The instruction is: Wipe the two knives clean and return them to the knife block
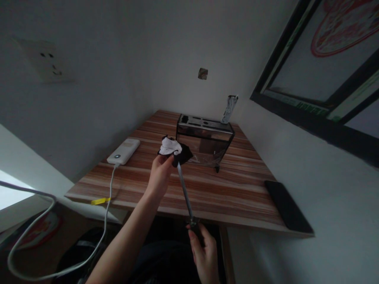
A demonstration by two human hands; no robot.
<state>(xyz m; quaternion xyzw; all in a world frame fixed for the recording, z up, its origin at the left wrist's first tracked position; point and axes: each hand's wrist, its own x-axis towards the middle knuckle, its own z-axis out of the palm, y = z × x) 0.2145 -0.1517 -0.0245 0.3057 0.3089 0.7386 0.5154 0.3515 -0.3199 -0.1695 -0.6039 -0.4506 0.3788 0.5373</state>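
My left hand is closed on a black cloth with a crumpled white piece, paper or cloth, on top. Lower down, my right hand wraps round the dark handle of a long, thin metal tool; whether it is a narrow knife or a sharpening steel I cannot tell. Its far end meets the underside of the black cloth, and the tip is hidden there. Just behind the cloth stands a knife block with a slotted metal top and clear sides. A plastic-wrapped upright piece sticks out at its right end.
The wood-grained table fills a corner between walls. A white power bank with a white cable lies at left, the cable looping off the edge. A yellow strip sits at the front edge, a black phone at right.
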